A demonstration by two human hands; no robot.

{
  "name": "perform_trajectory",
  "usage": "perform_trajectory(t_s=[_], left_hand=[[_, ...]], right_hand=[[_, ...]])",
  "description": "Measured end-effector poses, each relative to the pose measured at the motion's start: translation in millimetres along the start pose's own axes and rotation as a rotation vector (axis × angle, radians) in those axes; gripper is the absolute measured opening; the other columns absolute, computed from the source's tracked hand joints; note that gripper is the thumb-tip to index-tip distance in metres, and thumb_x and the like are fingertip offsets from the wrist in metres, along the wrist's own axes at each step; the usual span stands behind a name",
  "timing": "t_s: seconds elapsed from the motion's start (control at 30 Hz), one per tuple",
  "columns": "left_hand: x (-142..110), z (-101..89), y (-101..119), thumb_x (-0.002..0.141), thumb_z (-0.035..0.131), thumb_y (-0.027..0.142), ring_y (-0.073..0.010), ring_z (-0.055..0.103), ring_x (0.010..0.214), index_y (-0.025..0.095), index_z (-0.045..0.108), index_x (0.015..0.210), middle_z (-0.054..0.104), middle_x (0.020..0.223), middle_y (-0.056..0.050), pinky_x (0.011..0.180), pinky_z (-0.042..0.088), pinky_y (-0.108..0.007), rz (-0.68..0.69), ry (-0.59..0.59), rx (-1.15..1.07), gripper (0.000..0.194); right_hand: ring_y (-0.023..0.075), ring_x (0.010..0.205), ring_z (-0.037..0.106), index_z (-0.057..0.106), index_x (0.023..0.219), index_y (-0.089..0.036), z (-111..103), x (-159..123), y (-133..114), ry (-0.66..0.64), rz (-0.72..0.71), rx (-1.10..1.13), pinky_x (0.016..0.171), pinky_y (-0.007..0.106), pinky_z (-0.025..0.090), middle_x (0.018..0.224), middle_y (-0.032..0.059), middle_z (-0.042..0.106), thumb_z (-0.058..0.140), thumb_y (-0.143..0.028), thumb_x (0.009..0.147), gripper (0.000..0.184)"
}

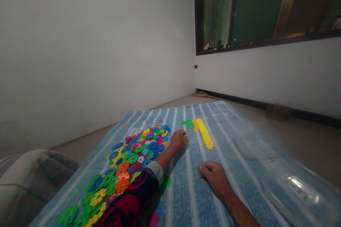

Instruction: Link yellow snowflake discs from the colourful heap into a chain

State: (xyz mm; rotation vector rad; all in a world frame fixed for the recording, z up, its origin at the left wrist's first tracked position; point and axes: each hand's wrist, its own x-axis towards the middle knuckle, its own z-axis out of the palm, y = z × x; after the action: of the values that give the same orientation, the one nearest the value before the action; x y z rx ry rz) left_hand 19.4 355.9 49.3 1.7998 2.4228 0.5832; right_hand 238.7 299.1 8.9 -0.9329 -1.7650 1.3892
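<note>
My left hand (179, 140) reaches over the striped cloth, just right of a large pile of flower-shaped plastic discs (138, 149). Its fingers are curled together, and whatever they may hold is hidden. Ahead of it lie a small group of green discs (190, 123), an orange disc (196, 126) and a long overlapping row of yellow discs (205, 134). Nearer to me, my right hand (213, 175) rests on the cloth below the yellow row, its fingers curled closed with nothing seen in them.
Blue cloth with white stripes (181, 184) covers the table. Clear plastic sheeting (287, 173) lies along the right side. A few loose discs (168, 181) peek out beside my left sleeve. White walls (106, 42) and a window (255, 7) stand beyond; a broom (202, 94) lies on the floor.
</note>
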Motion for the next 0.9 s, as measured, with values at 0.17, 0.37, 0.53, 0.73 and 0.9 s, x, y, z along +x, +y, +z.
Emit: perform_trajectory(t_s=[0.17, 0.37, 0.53, 0.73, 0.9], left_hand=[[-50.3, -37.0, -21.8, 0.077, 0.054, 0.021, -0.0179, 0.062, 0.082, 0.015, 0.071, 0.083, 0.07, 0.084, -0.005, 0.078, 0.046, -0.027, 0.092, -0.074, 0.017, 0.019], [-141.7, -87.8, -63.8, 0.08, 0.05, 0.029, -0.0191, 0.062, 0.086, 0.019, 0.067, 0.085, 0.07, 0.089, -0.005, 0.082, 0.047, -0.031, 0.094, -0.028, 0.027, 0.02], [-220.5, -117.0, -91.4, 0.084, 0.047, 0.04, -0.0191, 0.063, 0.079, 0.021, 0.066, 0.079, 0.07, 0.082, -0.004, 0.075, 0.049, -0.03, -0.005, 0.031, -0.001, 0.028], [-278.5, -115.0, -98.8, 0.083, 0.046, 0.044, -0.0199, 0.064, 0.077, 0.023, 0.069, 0.077, 0.071, 0.08, -0.004, 0.073, 0.05, -0.03, -0.094, 0.062, -0.047, 0.032], [-276.9, -108.4, -76.4, 0.083, 0.047, 0.043, -0.0188, 0.063, 0.074, 0.022, 0.067, 0.072, 0.07, 0.076, -0.004, 0.071, 0.049, -0.028, -0.034, 0.042, -0.073, 0.03]], right_hand=[[0.0153, 0.059, 0.053, 0.057, 0.057, -0.018, 0.1, 0.4, 2.9, 0.003, -0.014, -0.014, 0.061, 0.026, 0.038, 0.056, -0.0004, 0.057, 0.054, -0.044, 0.078, 0.034], [0.0156, 0.058, 0.053, 0.057, 0.057, -0.018, 0.5, 0.5, 6.5, -0.008, -0.033, -0.024, 0.061, 0.027, 0.038, 0.056, -0.0002, 0.057, 0.053, -0.045, 0.078, 0.035], [0.0152, 0.057, 0.052, 0.058, 0.058, -0.018, 0.4, 1.2, 11.6, -0.015, -0.051, -0.035, 0.06, 0.026, 0.037, 0.056, -0.0008, 0.057, 0.053, -0.044, 0.078, 0.034], [0.0147, 0.057, 0.052, 0.059, 0.058, -0.018, -0.2, 1.1, 16.4, -0.016, -0.077, -0.038, 0.06, 0.026, 0.037, 0.056, -0.0016, 0.056, 0.054, -0.045, 0.078, 0.034], [0.0141, 0.056, 0.05, 0.057, 0.057, -0.018, 0.6, 0.8, 16.3, -0.016, -0.076, -0.024, 0.058, 0.025, 0.035, 0.054, -0.0019, 0.054, 0.054, -0.045, 0.077, 0.034]])
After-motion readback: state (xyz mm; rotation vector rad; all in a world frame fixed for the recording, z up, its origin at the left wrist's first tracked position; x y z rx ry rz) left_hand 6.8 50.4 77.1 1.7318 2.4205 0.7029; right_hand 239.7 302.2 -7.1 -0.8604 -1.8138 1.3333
